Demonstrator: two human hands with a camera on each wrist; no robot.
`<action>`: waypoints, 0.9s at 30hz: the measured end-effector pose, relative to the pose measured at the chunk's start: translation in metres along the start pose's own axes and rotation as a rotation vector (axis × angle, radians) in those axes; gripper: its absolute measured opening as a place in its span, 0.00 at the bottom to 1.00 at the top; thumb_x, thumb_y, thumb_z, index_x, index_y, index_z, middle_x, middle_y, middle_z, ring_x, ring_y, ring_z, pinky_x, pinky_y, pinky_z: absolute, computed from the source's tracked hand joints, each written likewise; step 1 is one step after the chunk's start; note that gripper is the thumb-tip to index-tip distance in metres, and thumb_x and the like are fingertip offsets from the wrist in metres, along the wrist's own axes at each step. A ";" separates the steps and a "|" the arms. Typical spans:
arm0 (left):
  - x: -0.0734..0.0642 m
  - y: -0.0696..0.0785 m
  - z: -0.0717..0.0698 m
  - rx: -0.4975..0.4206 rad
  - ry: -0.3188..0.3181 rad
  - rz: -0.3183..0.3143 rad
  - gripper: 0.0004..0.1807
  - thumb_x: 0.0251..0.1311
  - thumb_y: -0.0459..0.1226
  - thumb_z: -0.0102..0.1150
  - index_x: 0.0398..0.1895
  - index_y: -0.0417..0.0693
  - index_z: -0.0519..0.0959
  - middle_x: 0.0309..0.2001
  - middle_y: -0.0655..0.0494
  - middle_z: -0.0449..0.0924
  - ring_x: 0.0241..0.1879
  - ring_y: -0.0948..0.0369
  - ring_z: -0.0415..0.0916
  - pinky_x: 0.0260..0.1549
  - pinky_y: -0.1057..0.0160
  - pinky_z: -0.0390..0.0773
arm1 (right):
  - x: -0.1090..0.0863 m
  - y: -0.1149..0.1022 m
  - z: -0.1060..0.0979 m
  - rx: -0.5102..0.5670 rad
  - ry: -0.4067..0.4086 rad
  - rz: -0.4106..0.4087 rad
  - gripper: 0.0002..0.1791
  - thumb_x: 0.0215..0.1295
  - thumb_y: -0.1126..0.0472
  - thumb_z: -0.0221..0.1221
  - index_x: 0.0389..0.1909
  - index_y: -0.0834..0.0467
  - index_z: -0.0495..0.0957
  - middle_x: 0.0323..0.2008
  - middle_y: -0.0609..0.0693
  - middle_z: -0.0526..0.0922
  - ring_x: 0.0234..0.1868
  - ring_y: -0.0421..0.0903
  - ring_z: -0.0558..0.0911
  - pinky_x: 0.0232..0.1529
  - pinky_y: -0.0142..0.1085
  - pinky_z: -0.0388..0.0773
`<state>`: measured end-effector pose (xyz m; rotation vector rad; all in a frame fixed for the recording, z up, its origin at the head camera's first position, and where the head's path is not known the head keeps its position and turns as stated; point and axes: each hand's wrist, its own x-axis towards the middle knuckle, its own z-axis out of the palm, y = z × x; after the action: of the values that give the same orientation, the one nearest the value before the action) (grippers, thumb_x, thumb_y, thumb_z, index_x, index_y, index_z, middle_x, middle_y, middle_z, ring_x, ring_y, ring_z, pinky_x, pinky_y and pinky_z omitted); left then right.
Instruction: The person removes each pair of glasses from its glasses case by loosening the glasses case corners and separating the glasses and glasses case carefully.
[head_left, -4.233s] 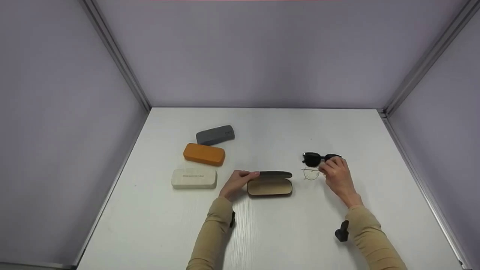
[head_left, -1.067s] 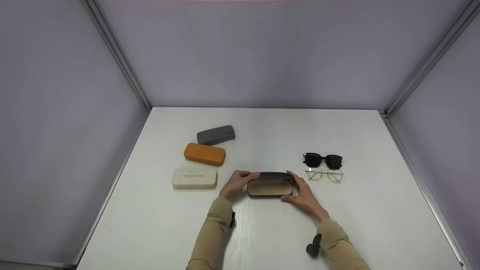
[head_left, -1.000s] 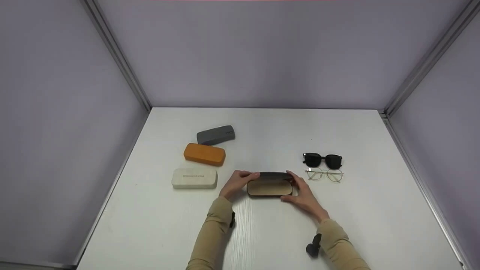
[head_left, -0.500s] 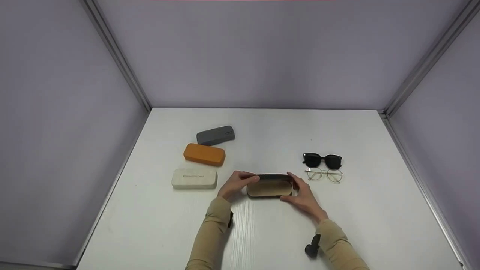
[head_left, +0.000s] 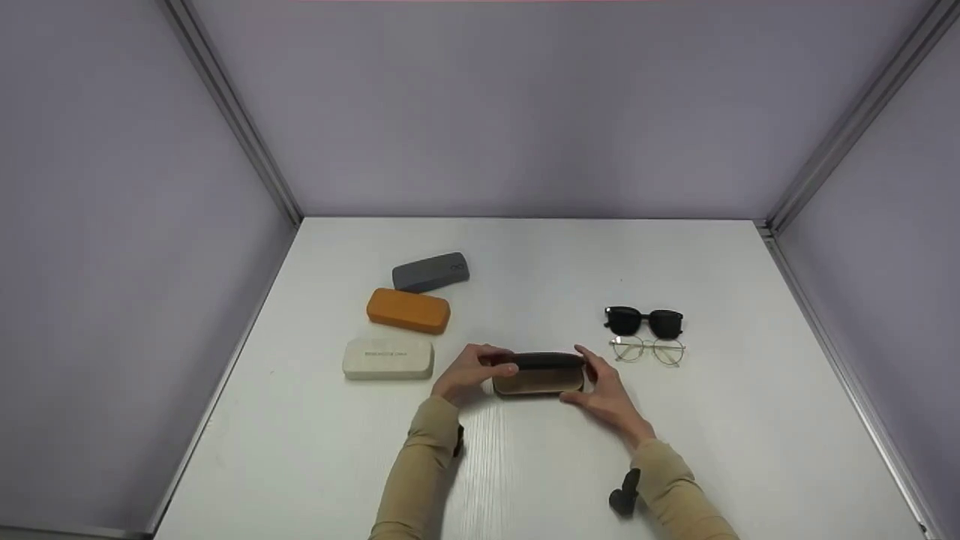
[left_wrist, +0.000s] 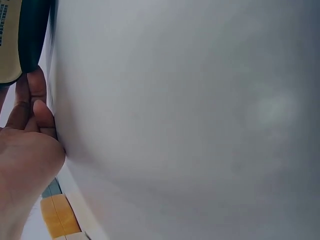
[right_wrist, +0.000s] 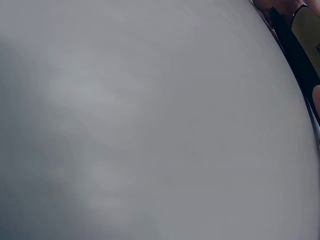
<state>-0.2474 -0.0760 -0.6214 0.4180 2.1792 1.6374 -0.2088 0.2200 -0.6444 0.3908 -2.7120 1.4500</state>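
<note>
In the head view a dark glasses case [head_left: 538,381] with a tan lining lies near the middle of the white table, its lid [head_left: 547,361] partly raised. My left hand [head_left: 469,371] holds the lid at its left end, thumb toward the front. Across from it my right hand [head_left: 607,394] grips the case's right end, thumb at the front edge and fingers at the back. Part of the tan lining [left_wrist: 9,45] with small print shows in the left wrist view. A corner of the case [right_wrist: 296,57] and fingertips appear at the right wrist view's edge.
Black sunglasses [head_left: 645,322] and thin wire-rimmed glasses [head_left: 648,350] lie to the right. On the left are a grey glasses case [head_left: 430,273], an orange one [head_left: 409,310] and a cream one [head_left: 388,359], all closed. Pale panels [head_left: 525,112] enclose the table.
My right hand has left the wire-rimmed glasses, now lying straight below the sunglasses, and come to the case's right end. My left hand has tipped the lid lower and forward.
</note>
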 end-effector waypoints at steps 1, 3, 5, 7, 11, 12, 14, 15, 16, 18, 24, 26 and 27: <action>-0.001 0.000 0.000 0.006 0.001 0.000 0.26 0.57 0.46 0.72 0.57 0.45 0.84 0.54 0.45 0.82 0.46 0.62 0.74 0.51 0.63 0.76 | 0.000 0.000 0.001 -0.001 0.005 -0.002 0.52 0.43 0.59 0.81 0.71 0.65 0.67 0.52 0.57 0.81 0.47 0.45 0.76 0.50 0.30 0.76; -0.002 0.000 0.000 0.025 0.002 0.006 0.26 0.53 0.44 0.75 0.56 0.45 0.84 0.54 0.45 0.83 0.48 0.59 0.75 0.54 0.60 0.76 | 0.001 0.001 0.001 0.013 0.013 -0.005 0.52 0.43 0.60 0.80 0.70 0.66 0.67 0.52 0.57 0.82 0.47 0.44 0.76 0.49 0.30 0.75; -0.003 -0.001 0.001 0.044 0.008 0.006 0.27 0.50 0.41 0.78 0.55 0.46 0.85 0.53 0.45 0.83 0.50 0.57 0.75 0.58 0.57 0.75 | 0.002 0.001 0.001 0.014 0.016 -0.012 0.51 0.44 0.60 0.80 0.70 0.66 0.67 0.51 0.57 0.83 0.44 0.42 0.74 0.47 0.29 0.73; -0.003 -0.002 0.001 0.065 0.015 0.004 0.28 0.47 0.40 0.80 0.54 0.47 0.85 0.54 0.46 0.83 0.53 0.55 0.76 0.62 0.55 0.74 | 0.002 0.001 0.001 0.026 0.017 -0.014 0.50 0.44 0.61 0.80 0.70 0.66 0.67 0.51 0.56 0.83 0.42 0.41 0.73 0.46 0.29 0.71; -0.005 -0.003 0.003 0.093 0.029 0.009 0.28 0.46 0.41 0.81 0.54 0.47 0.85 0.54 0.48 0.84 0.55 0.54 0.77 0.63 0.54 0.75 | 0.003 0.001 -0.001 0.054 0.003 -0.020 0.53 0.44 0.62 0.80 0.72 0.64 0.65 0.50 0.55 0.84 0.41 0.40 0.73 0.45 0.29 0.69; -0.005 -0.003 0.003 0.099 0.033 0.009 0.28 0.46 0.41 0.81 0.54 0.47 0.86 0.53 0.48 0.84 0.54 0.55 0.77 0.62 0.55 0.75 | 0.004 0.001 -0.001 0.067 -0.006 -0.019 0.53 0.43 0.62 0.80 0.73 0.63 0.64 0.50 0.54 0.84 0.41 0.40 0.73 0.45 0.29 0.68; -0.006 -0.003 0.002 0.104 0.037 0.011 0.28 0.45 0.41 0.81 0.54 0.48 0.86 0.53 0.49 0.85 0.53 0.56 0.77 0.60 0.55 0.76 | 0.004 0.000 -0.001 0.083 -0.018 -0.025 0.55 0.43 0.62 0.80 0.73 0.62 0.63 0.49 0.54 0.85 0.41 0.42 0.72 0.44 0.30 0.67; -0.006 -0.003 0.002 0.107 0.040 0.012 0.29 0.45 0.41 0.81 0.54 0.48 0.86 0.52 0.49 0.85 0.52 0.57 0.77 0.59 0.56 0.76 | 0.004 0.000 -0.002 0.089 -0.024 -0.028 0.55 0.42 0.62 0.80 0.73 0.62 0.63 0.49 0.54 0.85 0.41 0.43 0.71 0.44 0.30 0.66; -0.006 -0.003 0.002 0.106 0.044 0.016 0.28 0.45 0.41 0.82 0.53 0.48 0.86 0.52 0.49 0.85 0.52 0.57 0.78 0.59 0.56 0.77 | 0.004 0.000 -0.002 0.090 -0.027 -0.030 0.55 0.42 0.62 0.80 0.73 0.62 0.63 0.49 0.54 0.85 0.41 0.43 0.71 0.44 0.30 0.66; -0.005 -0.003 0.001 0.104 0.053 0.016 0.28 0.44 0.42 0.82 0.53 0.48 0.86 0.51 0.49 0.86 0.51 0.57 0.78 0.58 0.56 0.77 | 0.005 0.000 -0.002 0.092 -0.028 -0.033 0.55 0.41 0.61 0.81 0.73 0.61 0.63 0.50 0.55 0.85 0.42 0.44 0.71 0.45 0.31 0.65; -0.005 -0.004 0.001 0.117 0.062 0.014 0.27 0.44 0.43 0.82 0.51 0.50 0.87 0.48 0.50 0.87 0.47 0.58 0.79 0.56 0.56 0.78 | 0.004 -0.001 -0.003 0.095 -0.043 -0.030 0.56 0.42 0.60 0.81 0.74 0.59 0.62 0.52 0.54 0.84 0.44 0.44 0.72 0.48 0.31 0.66; -0.004 -0.005 0.001 0.137 0.066 0.010 0.26 0.44 0.44 0.82 0.50 0.51 0.88 0.46 0.51 0.87 0.45 0.60 0.78 0.54 0.57 0.78 | 0.003 -0.001 -0.003 0.101 -0.047 -0.030 0.56 0.43 0.60 0.81 0.74 0.58 0.61 0.52 0.54 0.84 0.45 0.44 0.73 0.48 0.31 0.67; -0.004 -0.006 0.001 0.147 0.067 0.009 0.26 0.43 0.44 0.82 0.50 0.51 0.88 0.46 0.52 0.87 0.45 0.60 0.77 0.54 0.57 0.78 | 0.003 0.000 -0.003 0.105 -0.048 -0.032 0.56 0.43 0.60 0.81 0.74 0.58 0.61 0.53 0.55 0.84 0.46 0.45 0.73 0.49 0.31 0.67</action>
<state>-0.2433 -0.0785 -0.6267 0.4203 2.3602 1.5212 -0.2122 0.2216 -0.6418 0.4778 -2.6601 1.5991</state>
